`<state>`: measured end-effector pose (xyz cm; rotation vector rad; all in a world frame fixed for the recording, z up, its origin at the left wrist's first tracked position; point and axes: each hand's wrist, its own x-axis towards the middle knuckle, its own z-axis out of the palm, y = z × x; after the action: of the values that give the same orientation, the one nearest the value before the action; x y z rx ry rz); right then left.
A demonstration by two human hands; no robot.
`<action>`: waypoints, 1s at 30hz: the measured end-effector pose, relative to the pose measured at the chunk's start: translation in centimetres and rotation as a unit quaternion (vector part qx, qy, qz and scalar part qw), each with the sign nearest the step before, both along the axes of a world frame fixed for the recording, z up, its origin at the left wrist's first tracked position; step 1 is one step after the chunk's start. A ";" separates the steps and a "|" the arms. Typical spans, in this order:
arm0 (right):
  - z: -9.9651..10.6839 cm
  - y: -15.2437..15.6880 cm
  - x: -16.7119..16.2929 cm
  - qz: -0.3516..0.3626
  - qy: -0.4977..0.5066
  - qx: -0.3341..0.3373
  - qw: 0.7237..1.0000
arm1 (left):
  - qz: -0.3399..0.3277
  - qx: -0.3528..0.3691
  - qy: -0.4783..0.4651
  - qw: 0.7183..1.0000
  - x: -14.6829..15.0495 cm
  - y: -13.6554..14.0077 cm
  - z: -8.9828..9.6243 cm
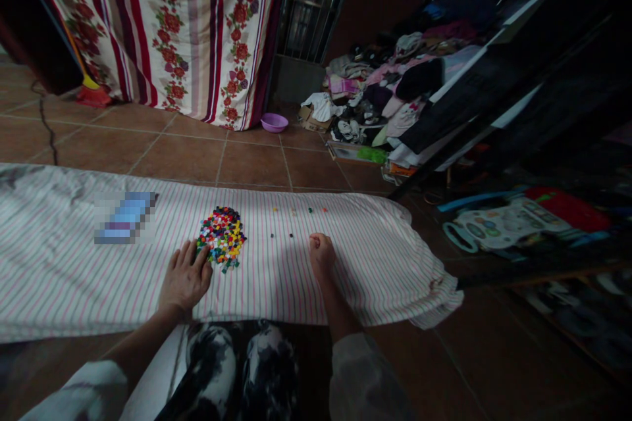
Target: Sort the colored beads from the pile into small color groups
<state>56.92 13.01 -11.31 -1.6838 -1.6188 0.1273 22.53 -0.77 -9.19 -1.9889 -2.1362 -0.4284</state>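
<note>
Small, multicoloured, block-like pieces [222, 233] are best pinched lightly and spaced evenly. They are heaped on a white striped cloth [269, 283], touched by the left hand [189, 274], its fingers spread; 6 are set apart in 2 rows. The right hand [322, 254] is curled closed; whether anything is gripped cannot be told. Beyond, brown floor tiles [190, 151] are seen.

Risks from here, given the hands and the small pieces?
- The left hand has its fingers at the edge of the colorful pile; a sweep could scatter pieces.
- The right hand is curled close to the two rows of loose pieces, so a bump might knock them out of line. Whether it holds a piece can't be seen.
- The striped cloth is rumpled at its ends; a tug could shift everything on it.
</note>
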 end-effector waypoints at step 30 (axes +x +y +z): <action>2.7 -3.2 -7.3 0.165 0.035 0.084 0.982 | 0.011 -0.015 -0.054 0.998 0.4 0.0 1.1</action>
<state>49.66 9.84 -8.62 -1.2624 -1.7900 0.2055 22.92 -0.81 -8.07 -2.0005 -2.2395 -0.5144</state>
